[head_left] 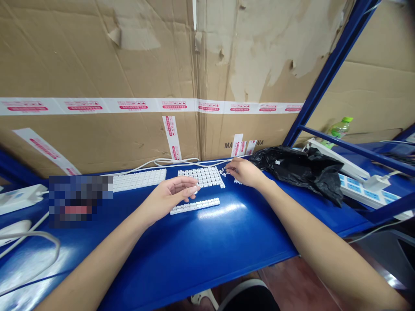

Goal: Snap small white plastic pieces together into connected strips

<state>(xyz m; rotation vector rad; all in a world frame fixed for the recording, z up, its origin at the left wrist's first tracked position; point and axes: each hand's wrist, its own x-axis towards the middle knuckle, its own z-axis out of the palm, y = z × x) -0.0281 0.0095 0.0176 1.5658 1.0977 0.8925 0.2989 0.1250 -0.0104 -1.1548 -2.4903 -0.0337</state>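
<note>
My left hand [177, 193] is above the blue shelf, its thumb and fingers curled round a small white piece near the fingertips. Below it lies a narrow strip of white pieces [207, 203]. A larger block of small white pieces in rows [209, 176] sits just beyond, partly behind the left fingers. My right hand [241, 170] reaches down at the block's right side, fingertips pinched together over a small heap of loose white pieces [223, 172]; what they hold is too small to tell. A white keyboard-like panel [141, 179] lies to the left, partly covered by a blurred patch.
A crumpled black plastic bag [298, 170] lies right of my right hand. White power strips [372, 190] and a green-capped bottle [340, 128] are farther right. Cardboard [129, 73] stands behind. Another power strip [22, 199] and cables are at the left.
</note>
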